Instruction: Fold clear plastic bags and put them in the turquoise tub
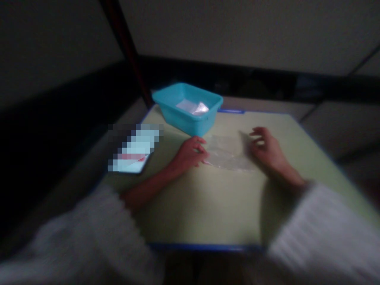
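A clear, thin plastic bag (pixel 230 152) lies flat on the pale yellow-green tabletop between my two hands. At its left edge, my left hand (pixel 191 153) has its fingers bent and the thumb brought close to them in a pinch on the plastic. My right hand (pixel 265 148) hovers to the right of the bag, casting a shadow on the table. Its fingers are curved and apart, with nothing visible in them. Blur softens the fingertips of both hands.
A turquoise plastic basin (pixel 181 113) stands at the back left of the table, with clear or silvery packets (pixel 202 109) inside. Left of my left hand lies a phone-like slab (pixel 135 152), its surface pixelated. The table has a blue edge (pixel 208 247); walls stand behind.
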A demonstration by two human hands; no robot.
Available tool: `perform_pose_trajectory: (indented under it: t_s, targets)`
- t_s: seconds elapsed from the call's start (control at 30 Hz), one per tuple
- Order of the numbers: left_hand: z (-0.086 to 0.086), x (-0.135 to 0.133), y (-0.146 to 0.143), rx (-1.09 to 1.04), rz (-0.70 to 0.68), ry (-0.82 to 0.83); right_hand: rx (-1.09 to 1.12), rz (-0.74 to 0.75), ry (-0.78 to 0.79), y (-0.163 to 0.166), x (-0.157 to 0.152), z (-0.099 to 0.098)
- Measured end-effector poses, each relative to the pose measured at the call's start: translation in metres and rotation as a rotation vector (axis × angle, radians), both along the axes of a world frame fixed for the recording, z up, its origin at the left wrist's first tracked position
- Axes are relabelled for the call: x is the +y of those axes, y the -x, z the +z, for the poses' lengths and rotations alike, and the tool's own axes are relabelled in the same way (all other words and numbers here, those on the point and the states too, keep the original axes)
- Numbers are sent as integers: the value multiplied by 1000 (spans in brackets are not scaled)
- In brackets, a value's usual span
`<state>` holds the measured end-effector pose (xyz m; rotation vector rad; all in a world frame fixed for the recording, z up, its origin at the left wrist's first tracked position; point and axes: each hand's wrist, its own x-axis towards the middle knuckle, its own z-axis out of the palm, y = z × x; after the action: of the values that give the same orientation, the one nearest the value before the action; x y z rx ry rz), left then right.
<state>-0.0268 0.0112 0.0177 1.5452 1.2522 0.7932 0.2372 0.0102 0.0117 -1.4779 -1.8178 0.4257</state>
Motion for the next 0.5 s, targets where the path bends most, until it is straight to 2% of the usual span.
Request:
perform_pose_trajectory:
  t_s: [0.17,0.3,0.43,0.5]
  targets:
    - [-5,-1,0,19,5,-84,-178,97,48,-1,-5,2]
    - [-8,-2,1,66,22,-212,-258,110,69,-2,-9,0]
    - [-8,-2,3,222,0,-325,-302,96,48,-3,-10,1]
    - [-8,-5,4,329,13,-433,-333,77,31,-1,-13,4]
